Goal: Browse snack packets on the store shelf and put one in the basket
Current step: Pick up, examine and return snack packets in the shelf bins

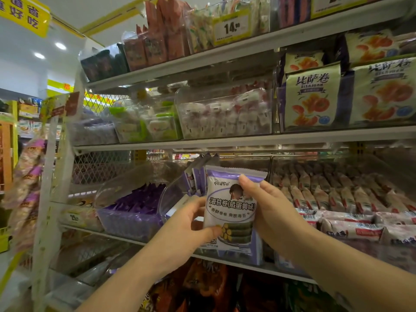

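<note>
Now both hands, left (pixel 180 224) and right (pixel 267 208), grip purple-white snack packet (pixel 231 212).

Both forearms reach forward and up; left hand (pixel 188 224) and right hand (pixel 267 208) pinch inward, fingers curled, thumbs facing.

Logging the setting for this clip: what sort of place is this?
A snack aisle in a shop, most likely a supermarket. Tiered shelves hold clear bins of wrapped snacks, a yellow price tag reads 14.90, and both hands, left hand and right hand, hold a purple-and-white snack packet.
</note>
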`<state>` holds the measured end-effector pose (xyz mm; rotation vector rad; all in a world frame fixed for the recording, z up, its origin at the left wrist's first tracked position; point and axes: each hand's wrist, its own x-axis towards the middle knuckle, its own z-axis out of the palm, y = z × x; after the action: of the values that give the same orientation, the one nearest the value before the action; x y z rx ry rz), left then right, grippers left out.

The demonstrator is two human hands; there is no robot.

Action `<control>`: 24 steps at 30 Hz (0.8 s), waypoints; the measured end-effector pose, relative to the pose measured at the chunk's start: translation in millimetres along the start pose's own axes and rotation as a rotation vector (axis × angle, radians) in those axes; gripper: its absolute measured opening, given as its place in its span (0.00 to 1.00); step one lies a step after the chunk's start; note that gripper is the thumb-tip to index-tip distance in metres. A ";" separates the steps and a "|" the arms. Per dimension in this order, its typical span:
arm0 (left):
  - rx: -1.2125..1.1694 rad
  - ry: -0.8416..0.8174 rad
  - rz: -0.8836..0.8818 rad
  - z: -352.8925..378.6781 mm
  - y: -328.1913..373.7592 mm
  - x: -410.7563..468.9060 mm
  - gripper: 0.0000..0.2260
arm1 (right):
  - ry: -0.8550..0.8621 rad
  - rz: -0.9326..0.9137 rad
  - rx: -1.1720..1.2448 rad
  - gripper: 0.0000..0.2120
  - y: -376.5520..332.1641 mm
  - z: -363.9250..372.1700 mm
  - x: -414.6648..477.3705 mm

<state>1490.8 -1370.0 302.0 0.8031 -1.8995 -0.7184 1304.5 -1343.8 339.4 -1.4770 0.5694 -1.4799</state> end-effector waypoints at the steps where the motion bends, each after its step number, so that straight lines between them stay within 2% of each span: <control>1: -0.008 0.002 -0.004 0.9 0.1 -0.4 0.21 | 0.002 0.007 0.012 0.18 -1.5 0.1 0.4; 5: -0.063 0.039 -0.001 7.4 9.2 0.6 0.18 | 0.055 0.049 0.074 0.20 -2.8 3.0 3.3; 8: -0.187 0.094 0.033 13.1 22.8 1.7 0.16 | 0.061 0.100 0.120 0.20 -0.8 7.9 4.2; 12: -0.252 0.115 0.066 15.1 31.1 0.1 0.21 | 0.056 0.162 0.157 0.18 -1.7 8.2 5.8; 16: -0.293 0.060 0.073 12.1 29.4 -3.7 0.32 | 0.039 0.237 0.191 0.22 -3.2 5.3 7.4; 19: -0.327 0.071 0.045 10.5 27.2 -2.0 0.35 | -0.005 0.256 0.110 0.23 -3.4 2.9 10.1; 22: -0.524 0.153 0.015 7.9 28.5 3.3 0.30 | -0.137 0.308 -0.098 0.21 -4.9 0.1 7.9; 24: -0.638 0.186 -0.011 4.7 31.4 6.8 0.25 | -0.252 0.386 -0.177 0.14 -4.1 -2.4 4.3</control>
<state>1476.7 -1355.2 327.2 0.4503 -1.3745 -1.1338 1301.8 -1346.3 344.6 -1.5553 0.7935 -0.9496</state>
